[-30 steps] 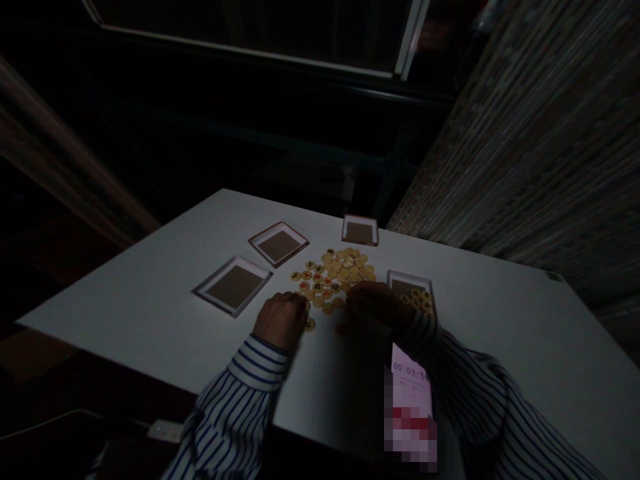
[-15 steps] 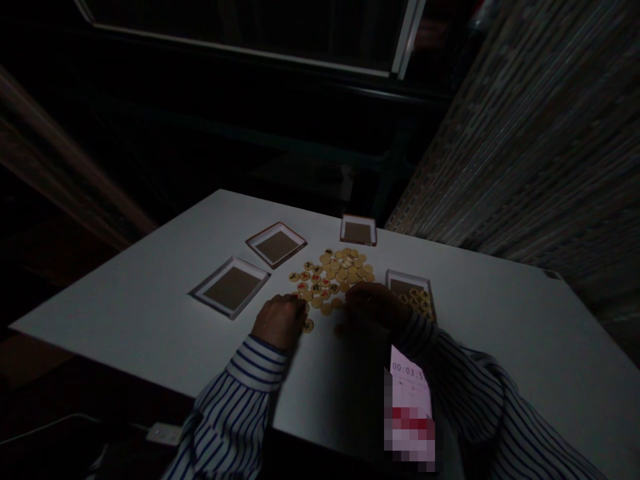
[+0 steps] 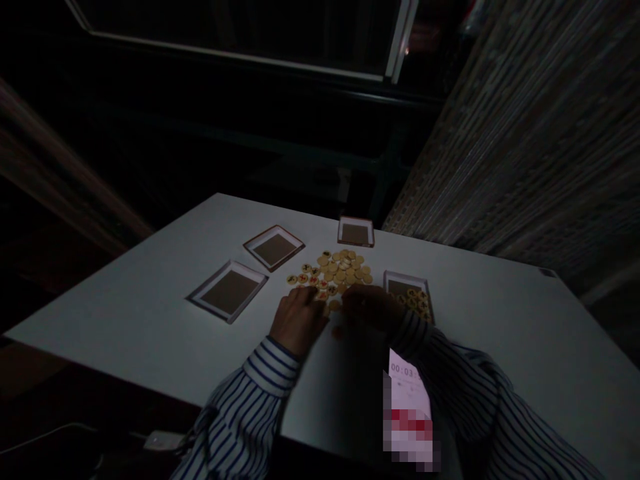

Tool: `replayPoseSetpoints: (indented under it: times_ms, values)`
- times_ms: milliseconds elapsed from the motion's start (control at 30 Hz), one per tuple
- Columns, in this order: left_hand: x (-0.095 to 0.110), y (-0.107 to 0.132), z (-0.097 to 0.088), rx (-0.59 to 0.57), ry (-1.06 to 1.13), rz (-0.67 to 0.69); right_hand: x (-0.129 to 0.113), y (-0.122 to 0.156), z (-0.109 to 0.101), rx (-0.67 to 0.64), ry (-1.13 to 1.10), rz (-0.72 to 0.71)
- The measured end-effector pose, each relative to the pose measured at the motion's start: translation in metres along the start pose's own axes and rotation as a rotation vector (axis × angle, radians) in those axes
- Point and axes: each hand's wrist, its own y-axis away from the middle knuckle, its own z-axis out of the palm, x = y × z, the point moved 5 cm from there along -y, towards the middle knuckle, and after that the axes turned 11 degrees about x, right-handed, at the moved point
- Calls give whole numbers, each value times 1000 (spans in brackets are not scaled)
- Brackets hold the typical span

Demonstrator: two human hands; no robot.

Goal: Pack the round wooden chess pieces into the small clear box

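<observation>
A spread of round wooden Chinese chess pieces (image 3: 345, 270) lies on the white table. Many are blank side up; the nearer ones show red or black characters. My left hand (image 3: 299, 321) is over the near left of the spread, its fingers bent down and closed among the pieces; the fingertips are hidden. At the near right edge, my right hand (image 3: 373, 307) is curled in dark shadow, and I cannot make out what is in it. One loose piece (image 3: 338, 332) lies between the hands. Beside my right hand, a shallow tray (image 3: 399, 285) holds several pieces.
Two shallow trays, the nearer tray (image 3: 227, 293) and the farther tray (image 3: 274, 248), are on the left. Another tray (image 3: 356, 233) stands at the back. A lit phone (image 3: 410, 383) with a timer lies by my right forearm. A bead-like curtain (image 3: 500, 147) hangs at the right.
My left hand has moved right and slightly forward over the lettered pieces, covering some of them. My right hand stays nearly in place. The view has shifted slightly.
</observation>
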Motion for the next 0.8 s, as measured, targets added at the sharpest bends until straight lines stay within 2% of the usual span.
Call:
replayPoseSetpoints:
  times_ms: [267,467,567,800]
  values:
    - [0,-5,13,-52,-66,-37,10,2,6,1,-149,136]
    - [-1,-5,13,-19,-45,-35,8,3,4,2,-114,68]
    - [0,-5,11,-7,-37,-28,8,3,4,3,-120,74]
    - [-1,-6,15,-20,-23,-32,4,3,2,34,34,83]
